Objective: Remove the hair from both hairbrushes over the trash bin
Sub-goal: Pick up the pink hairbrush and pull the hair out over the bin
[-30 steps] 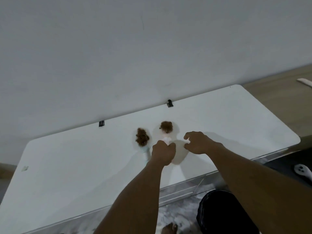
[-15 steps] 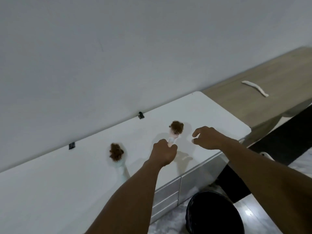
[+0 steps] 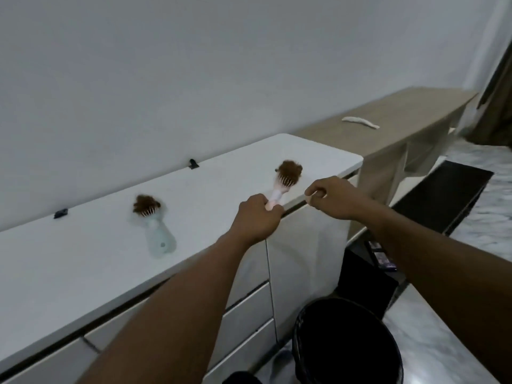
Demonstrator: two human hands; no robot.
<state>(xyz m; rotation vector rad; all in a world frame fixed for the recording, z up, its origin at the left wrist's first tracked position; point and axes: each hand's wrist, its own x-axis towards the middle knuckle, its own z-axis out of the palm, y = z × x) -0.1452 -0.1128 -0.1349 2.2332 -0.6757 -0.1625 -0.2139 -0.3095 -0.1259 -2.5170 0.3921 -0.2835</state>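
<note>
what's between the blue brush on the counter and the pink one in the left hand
Only bare white countertop separates the blue brush from the pink brush gripped by the left hand, in the head view.

Pink hairbrush [image 3: 279, 187] is gripped by its handle in left hand [image 3: 256, 218], brown hair clump up, above white cabinet [image 3: 83, 261] front edge. Right hand [image 3: 333, 196] is loosely curled, empty, just beside. Blue hairbrush [image 3: 155, 225] is laid on cabinet top. Black trash bin [image 3: 346, 342] is seen below cabinet front.
</note>
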